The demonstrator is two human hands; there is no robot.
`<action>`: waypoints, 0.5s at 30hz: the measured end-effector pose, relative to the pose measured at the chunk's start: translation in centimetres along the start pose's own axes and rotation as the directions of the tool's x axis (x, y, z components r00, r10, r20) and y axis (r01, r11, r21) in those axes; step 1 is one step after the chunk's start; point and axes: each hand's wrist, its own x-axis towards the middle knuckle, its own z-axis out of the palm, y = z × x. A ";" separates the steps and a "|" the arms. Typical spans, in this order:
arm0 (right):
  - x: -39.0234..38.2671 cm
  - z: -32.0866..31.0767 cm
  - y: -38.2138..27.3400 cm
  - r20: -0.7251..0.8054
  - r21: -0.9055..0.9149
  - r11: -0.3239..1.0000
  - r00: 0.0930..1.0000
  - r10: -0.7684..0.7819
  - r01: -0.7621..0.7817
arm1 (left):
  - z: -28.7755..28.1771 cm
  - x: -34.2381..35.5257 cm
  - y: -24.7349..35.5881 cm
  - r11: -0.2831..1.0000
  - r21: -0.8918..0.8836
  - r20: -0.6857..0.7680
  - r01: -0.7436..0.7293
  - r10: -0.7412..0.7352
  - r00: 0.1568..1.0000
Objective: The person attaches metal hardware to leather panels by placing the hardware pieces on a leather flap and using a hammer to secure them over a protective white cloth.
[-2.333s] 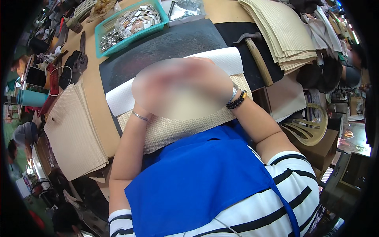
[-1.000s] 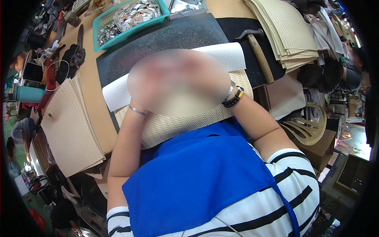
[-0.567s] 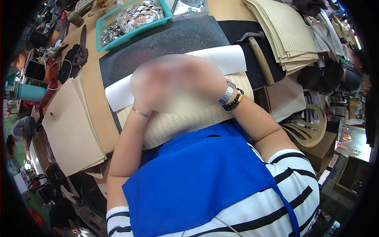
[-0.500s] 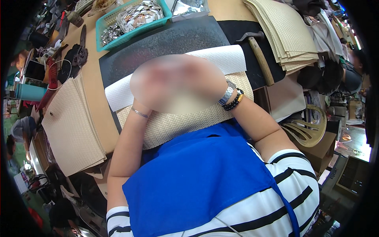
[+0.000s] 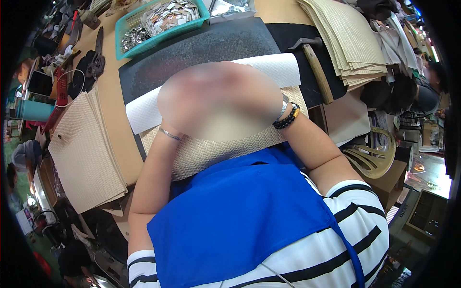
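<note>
A blurred patch covers both hands, so their fingers and anything in them are hidden. My left hand and my right hand come close together over a cream woven-pattern sheet. This sheet lies in front of me, its near side against my blue apron. Past it, a white textured strip shows to the left and right of the hands, on a dark slab. A thin bracelet circles my left wrist; a metal watch and dark beads are on the right.
Beyond the slab stands a turquoise basket of small pieces and metal parts. A wooden-handled hammer rests on black material at right. Cream sheets are stacked at far right and left. A chair back is near my right elbow.
My right wrist has turned a little, so less of the watch shows. Both hands stay over the woven sheet; the whole view has shifted slightly.
</note>
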 end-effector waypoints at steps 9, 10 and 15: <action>1.2 -1.7 0.5 0.162 0.164 0.963 0.969 0.186 -0.212 | 0.1 -0.5 0.6 0.954 0.264 -0.033 -0.143 0.157 0.987; 1.2 -1.8 0.8 0.172 0.193 0.957 0.968 0.183 -0.216 | 0.0 -0.4 0.7 0.960 0.236 -0.028 -0.148 0.159 0.987; 0.6 -0.8 0.3 0.068 0.071 0.986 0.987 0.144 -0.149 | -0.1 -0.7 1.5 0.938 0.287 -0.018 -0.193 0.206 0.978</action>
